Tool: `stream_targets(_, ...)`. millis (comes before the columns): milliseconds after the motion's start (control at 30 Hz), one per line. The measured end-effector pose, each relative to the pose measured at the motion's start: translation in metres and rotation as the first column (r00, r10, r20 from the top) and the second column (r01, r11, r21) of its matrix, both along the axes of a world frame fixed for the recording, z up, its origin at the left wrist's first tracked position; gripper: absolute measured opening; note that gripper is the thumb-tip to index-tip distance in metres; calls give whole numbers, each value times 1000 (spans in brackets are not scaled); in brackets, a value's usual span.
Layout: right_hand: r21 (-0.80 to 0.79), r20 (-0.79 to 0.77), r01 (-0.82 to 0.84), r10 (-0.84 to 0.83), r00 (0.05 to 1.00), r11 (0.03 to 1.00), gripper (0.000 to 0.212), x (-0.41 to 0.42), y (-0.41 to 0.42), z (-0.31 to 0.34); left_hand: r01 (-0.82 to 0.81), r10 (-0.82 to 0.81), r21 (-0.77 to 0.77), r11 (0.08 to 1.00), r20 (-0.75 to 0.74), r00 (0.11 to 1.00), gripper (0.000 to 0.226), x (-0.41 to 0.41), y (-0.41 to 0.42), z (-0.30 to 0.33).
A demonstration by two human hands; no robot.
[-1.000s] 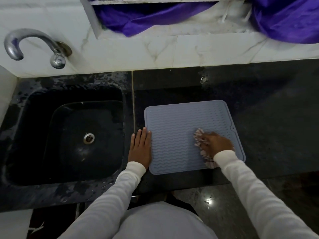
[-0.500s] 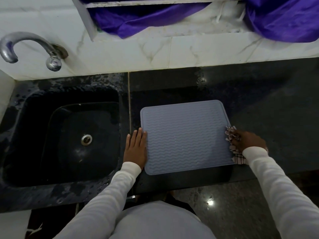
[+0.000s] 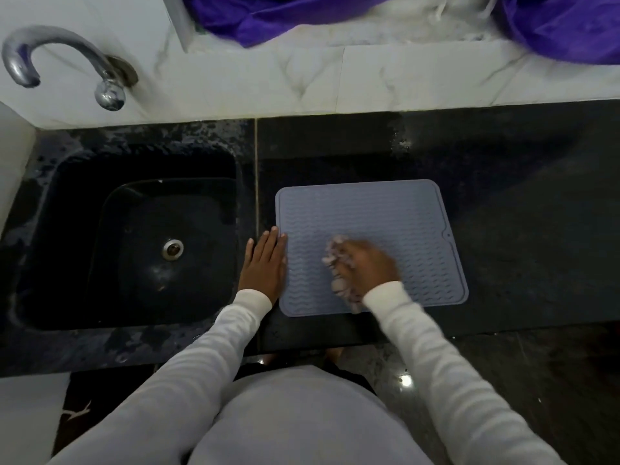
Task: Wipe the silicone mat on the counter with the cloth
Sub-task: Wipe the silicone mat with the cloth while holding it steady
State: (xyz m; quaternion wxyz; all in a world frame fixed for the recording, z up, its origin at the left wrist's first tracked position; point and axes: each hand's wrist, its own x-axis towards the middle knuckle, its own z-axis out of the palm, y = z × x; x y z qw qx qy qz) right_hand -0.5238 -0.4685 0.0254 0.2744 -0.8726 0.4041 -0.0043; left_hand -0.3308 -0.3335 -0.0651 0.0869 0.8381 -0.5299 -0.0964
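Observation:
A grey-blue silicone mat [image 3: 379, 216] with a wavy ribbed surface lies flat on the black counter [image 3: 523, 203], just right of the sink. My right hand [image 3: 370, 263] presses a bunched pale checked cloth [image 3: 337, 263] onto the near-middle of the mat; hand and cloth are blurred. My left hand [image 3: 265, 266] lies flat, fingers together, on the counter with its fingertips over the mat's left edge.
A black sink [image 3: 141, 236] with a metal drain [image 3: 172, 248] is sunk into the counter on the left. A chrome tap [image 3: 63, 58] juts from the white marble wall. Purple fabric [image 3: 567, 25] hangs over the ledge behind. The counter's front edge runs below the mat.
My right hand swept the cloth from mid-mat out past the right edge, then back left to the near-middle. My left hand stayed at the mat's left edge.

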Motion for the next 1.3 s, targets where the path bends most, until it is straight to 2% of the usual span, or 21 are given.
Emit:
stream_targets(100, -18, -114, -211, 208, 971, 977, 49, 47, 44, -23, -5, 6, 36, 999, -21, 1000, 69, -2, 3, -3)
stream_targets(167, -16, -215, -251, 242, 946, 968, 55, 59, 56, -36, -6, 6, 84, 996, 5, 1000, 74, -4, 3, -5)
stream_targets(333, -69, -215, -181, 162, 963, 981, 39, 39, 38, -46, -37, 37, 87, 996, 0, 999, 64, -9, 0, -6)
stream_targets(800, -151, -451, 37, -102, 887, 988, 41, -103, -80, -31, 2, -3, 45, 999, 9, 1000, 59, -2, 4, -7)
stream_targets(900, -137, -449, 177, -220, 866, 975, 54, -128, -102, -32, 16, -17, 48, 999, 20, 1000, 58, 1, 5, -6)
stream_targets(967, -132, -445, 212, -249, 860, 968, 59, -147, -117, -28, 24, -26, 52, 998, 36, 999, 58, 1, 5, -6)
stream_targets(1067, -149, -491, 298, -332, 805, 943, 69, -164, -133, -15, 25, -27, 43, 999, 43, 999, 58, 1, 5, -6)
stream_targets(1200, -133, -526, 279, -306, 794, 951, 48, -157, -131, -9, 31, -32, 27, 999, 27, 999, 57, 1, 5, -9)
stream_targets(1300, -163, -480, 286, -329, 813, 944, 47, -145, -115, -5, 14, -14, 17, 1000, 6, 1000, 58, -1, 4, -9)
